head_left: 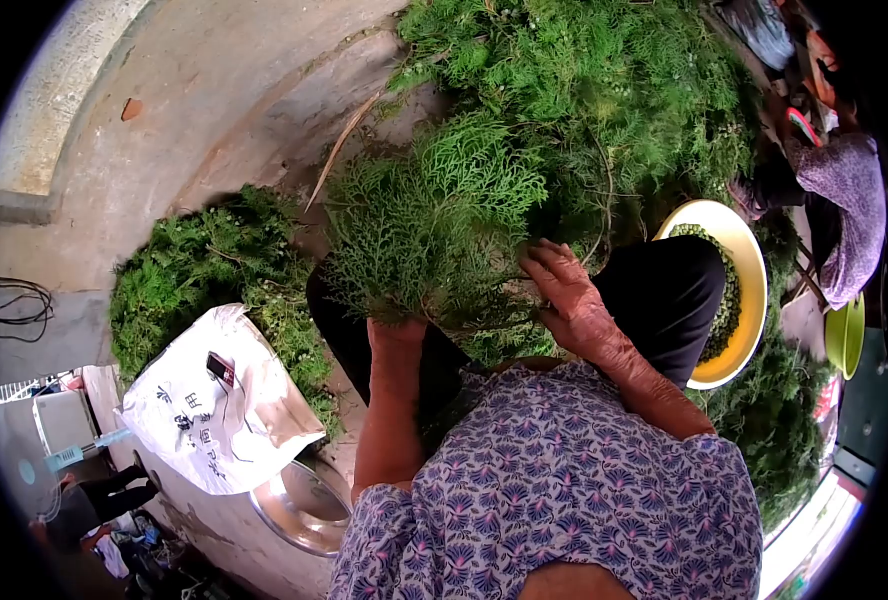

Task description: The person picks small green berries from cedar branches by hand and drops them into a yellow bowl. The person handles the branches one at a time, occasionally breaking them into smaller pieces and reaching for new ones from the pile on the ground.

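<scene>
A leafy green conifer branch (pixel 434 230) with flat, scaly sprays is held up over my lap. My left hand (pixel 398 330) is closed around its lower part; the foliage covers most of those fingers. At the branch's right side, my right hand (pixel 572 300) is close to the twigs, its fingers stretched out and the thumb apart from them. I cannot see anything held in it. By my right knee, a yellow basin (pixel 754 290) contains many small green cones (pixel 726 318), partly hidden by the knee.
A large heap of cut conifer branches (pixel 604 90) lies ahead, a smaller pile (pixel 209 250) at left. A white sack (pixel 189 400) carries a phone (pixel 221 369); a metal basin (pixel 309 510) stands beside it. Another person (pixel 844 200) sits at far right near a green basin (pixel 845 335).
</scene>
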